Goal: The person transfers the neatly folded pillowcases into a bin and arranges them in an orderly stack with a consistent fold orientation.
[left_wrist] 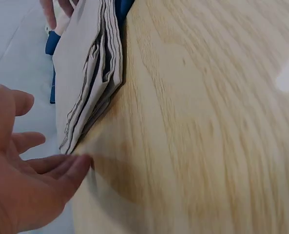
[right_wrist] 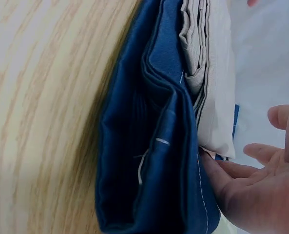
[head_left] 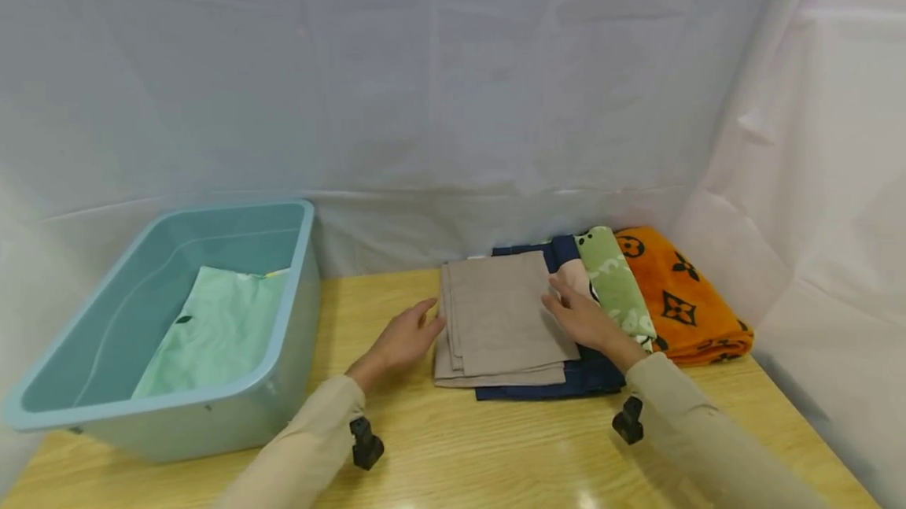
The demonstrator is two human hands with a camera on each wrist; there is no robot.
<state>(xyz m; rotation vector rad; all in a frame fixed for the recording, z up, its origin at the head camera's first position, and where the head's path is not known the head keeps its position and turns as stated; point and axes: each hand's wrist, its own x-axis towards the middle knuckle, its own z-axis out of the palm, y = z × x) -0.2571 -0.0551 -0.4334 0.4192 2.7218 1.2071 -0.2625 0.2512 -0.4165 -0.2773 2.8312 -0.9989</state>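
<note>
A folded beige cloth (head_left: pixel 513 312) lies in several layers on top of a folded navy cloth (head_left: pixel 559 389). At the beige cloth's left edge is my left hand (head_left: pixel 403 340), fingers loosely spread and nothing in its grasp. In the left wrist view its fingertips (left_wrist: pixel 81 165) come right at the cloth's lower corner. My right hand (head_left: pixel 587 320) is at the opposite edge, fingers relaxed over the navy cloth. The right wrist view shows its thumb and fingers apart, with one fingertip right by the seam between the beige cloth (right_wrist: pixel 217 92) and the navy cloth (right_wrist: pixel 168 122).
Right of the stack lie a green patterned cloth (head_left: pixel 616 281) and an orange folded towel (head_left: pixel 679 304) with dark motifs. A blue plastic tub (head_left: pixel 293 320) on the left holds a mint-green cloth (head_left: pixel 219 328). White sheeting (head_left: pixel 453 100) hangs behind the wooden table (head_left: pixel 453 454).
</note>
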